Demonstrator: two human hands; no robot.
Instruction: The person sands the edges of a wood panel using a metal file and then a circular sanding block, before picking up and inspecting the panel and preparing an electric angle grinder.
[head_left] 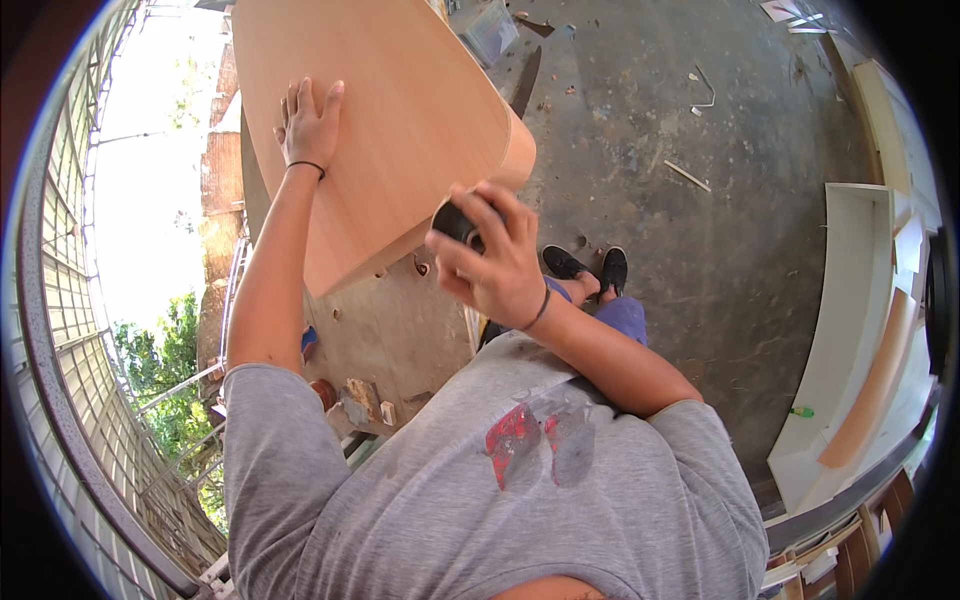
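Note:
A light wood-grain panel with a rounded corner (410,120) lies in front of me. My left hand (310,130) rests flat on its upper face, fingers spread, holding nothing. Close to the panel's near edge, my right hand (503,262) is curled around a dark, rounded block-like piece (455,222) with a thin tan rim. The fingers hide much of that piece, and its exact kind is not clear. Whether it touches the panel edge I cannot tell.
Beneath the panel is a worktop (390,335) with scraps and a small wooden block (362,390). A clear plastic bin (490,35) stands beyond the panel. White cabinet parts (835,300) line the right side. A thin stick (687,176) lies on the stained concrete floor.

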